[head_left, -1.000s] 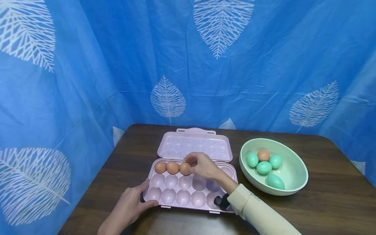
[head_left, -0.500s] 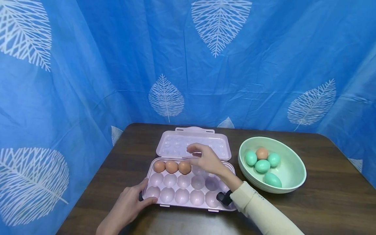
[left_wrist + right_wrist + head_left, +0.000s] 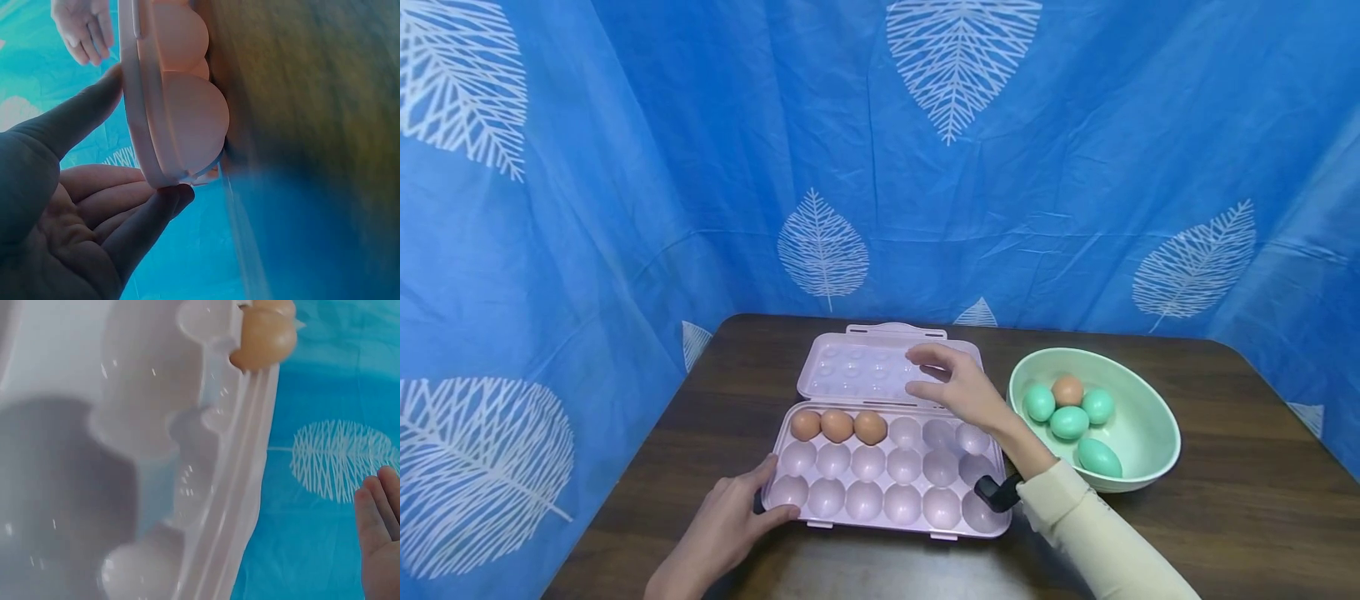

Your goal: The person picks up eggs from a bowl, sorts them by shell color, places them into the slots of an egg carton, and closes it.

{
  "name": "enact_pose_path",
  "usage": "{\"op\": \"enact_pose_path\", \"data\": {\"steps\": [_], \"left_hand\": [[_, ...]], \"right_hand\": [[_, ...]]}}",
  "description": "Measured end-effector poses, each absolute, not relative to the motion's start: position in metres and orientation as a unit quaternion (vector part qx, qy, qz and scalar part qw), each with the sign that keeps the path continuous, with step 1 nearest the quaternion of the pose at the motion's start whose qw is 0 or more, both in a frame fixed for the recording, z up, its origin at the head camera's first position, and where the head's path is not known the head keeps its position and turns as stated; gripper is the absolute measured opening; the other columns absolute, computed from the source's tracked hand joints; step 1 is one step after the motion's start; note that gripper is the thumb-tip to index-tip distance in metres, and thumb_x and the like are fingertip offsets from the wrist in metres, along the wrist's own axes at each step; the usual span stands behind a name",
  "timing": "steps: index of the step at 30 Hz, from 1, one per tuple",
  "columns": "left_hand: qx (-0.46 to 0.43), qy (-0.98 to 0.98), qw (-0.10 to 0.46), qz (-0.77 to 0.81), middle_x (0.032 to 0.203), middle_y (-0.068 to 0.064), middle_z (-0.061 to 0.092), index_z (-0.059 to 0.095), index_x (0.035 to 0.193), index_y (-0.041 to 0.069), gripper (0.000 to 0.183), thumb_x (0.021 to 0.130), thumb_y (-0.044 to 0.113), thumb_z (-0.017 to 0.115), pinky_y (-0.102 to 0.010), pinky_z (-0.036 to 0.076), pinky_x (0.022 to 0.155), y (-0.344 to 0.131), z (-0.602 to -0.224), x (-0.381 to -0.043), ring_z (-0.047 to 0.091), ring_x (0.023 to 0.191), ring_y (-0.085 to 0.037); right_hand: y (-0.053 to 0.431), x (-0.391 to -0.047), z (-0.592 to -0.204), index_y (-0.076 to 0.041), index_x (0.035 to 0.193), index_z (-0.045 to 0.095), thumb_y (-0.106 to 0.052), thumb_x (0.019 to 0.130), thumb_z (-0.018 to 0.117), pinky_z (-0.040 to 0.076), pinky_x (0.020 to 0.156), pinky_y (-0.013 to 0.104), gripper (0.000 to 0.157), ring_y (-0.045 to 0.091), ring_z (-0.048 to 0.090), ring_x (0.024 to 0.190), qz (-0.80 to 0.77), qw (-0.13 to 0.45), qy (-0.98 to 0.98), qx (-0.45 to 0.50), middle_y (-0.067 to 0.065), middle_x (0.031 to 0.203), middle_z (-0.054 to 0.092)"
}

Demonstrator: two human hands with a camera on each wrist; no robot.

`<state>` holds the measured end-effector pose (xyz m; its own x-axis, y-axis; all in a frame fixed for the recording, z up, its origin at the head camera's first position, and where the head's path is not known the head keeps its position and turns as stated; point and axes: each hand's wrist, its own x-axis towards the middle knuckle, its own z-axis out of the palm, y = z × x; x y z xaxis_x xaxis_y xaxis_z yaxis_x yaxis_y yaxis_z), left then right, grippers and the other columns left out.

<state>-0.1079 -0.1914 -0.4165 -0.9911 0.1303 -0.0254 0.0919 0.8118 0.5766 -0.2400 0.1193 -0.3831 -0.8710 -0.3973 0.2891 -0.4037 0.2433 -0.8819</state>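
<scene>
A pale pink egg box (image 3: 903, 504) lies open on the table, its lid (image 3: 842, 379) folded back behind it. Three brown eggs (image 3: 837, 426) fill the left end of the back row; the other cups hold nothing. My left hand (image 3: 726, 517) holds the box's front left corner. Thumb on the rim and fingers at its side and underside show in the left wrist view, beside the rounded cups (image 3: 194, 119). Over the lid hovers my right hand (image 3: 958, 383), fingers spread and holding nothing. A brown egg (image 3: 269, 337) shows at the box's edge in the right wrist view.
To the right of the box stands a light green bowl (image 3: 1142, 425). Inside it are several green eggs (image 3: 1069, 422) and one brown egg (image 3: 1067, 390). A blue leaf-patterned curtain (image 3: 737, 125) hangs behind the dark wooden table (image 3: 1240, 517).
My right hand has let go of the third brown egg in the back row, then risen and moved right over the lid. The left hand has stayed on the corner.
</scene>
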Motion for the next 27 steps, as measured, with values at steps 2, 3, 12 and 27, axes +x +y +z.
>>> {"op": "enact_pose_path", "data": {"steps": [2, 3, 12, 27], "left_hand": [[0.058, 0.951, 0.035, 0.301, 0.133, -0.026, 0.056, 0.052, 0.136, -0.01, 0.079, 0.077, 0.032, 0.084, -0.051, 0.049, 0.094, -0.191, -0.416, -0.109, 0.059, 0.119, -0.036], [0.057, 0.951, 0.037, 0.301, 0.134, -0.026, 0.056, 0.052, 0.136, -0.009, 0.079, 0.077, 0.033, 0.084, -0.051, 0.049, 0.095, -0.191, -0.416, -0.109, 0.058, 0.12, -0.037], [0.061, 0.951, 0.031, 0.301, 0.133, -0.026, 0.057, 0.053, 0.135, -0.009, 0.078, 0.077, 0.031, 0.084, -0.05, 0.049, 0.094, -0.191, -0.415, -0.108, 0.059, 0.119, -0.036], [0.057, 0.952, 0.04, 0.297, 0.134, -0.026, 0.056, 0.052, 0.136, -0.009, 0.08, 0.077, 0.035, 0.084, -0.051, 0.048, 0.095, -0.194, -0.414, -0.109, 0.058, 0.12, -0.037]], "right_hand": [[0.125, -0.242, -0.381, 0.006, 0.129, 0.059, -0.005, 0.084, 0.076, 0.045, 0.103, 0.038, 0.05, 0.034, 0.058, 0.12, 0.561, 0.01, -0.789, 0.25, 0.02, 0.125, 0.062], [0.128, -0.242, -0.381, 0.006, 0.129, 0.058, -0.005, 0.084, 0.076, 0.045, 0.103, 0.037, 0.05, 0.033, 0.058, 0.12, 0.559, 0.013, -0.791, 0.248, 0.019, 0.126, 0.062], [0.157, -0.245, -0.376, 0.007, 0.132, 0.054, -0.002, 0.084, 0.076, 0.044, 0.104, 0.032, 0.054, 0.035, 0.053, 0.124, 0.588, 0.024, -0.779, 0.217, 0.023, 0.129, 0.059], [0.201, -0.245, -0.362, 0.007, 0.136, 0.051, -0.01, 0.09, 0.073, 0.049, 0.094, 0.019, 0.054, 0.037, 0.052, 0.126, 0.584, 0.031, -0.798, 0.145, 0.024, 0.134, 0.056]]}}
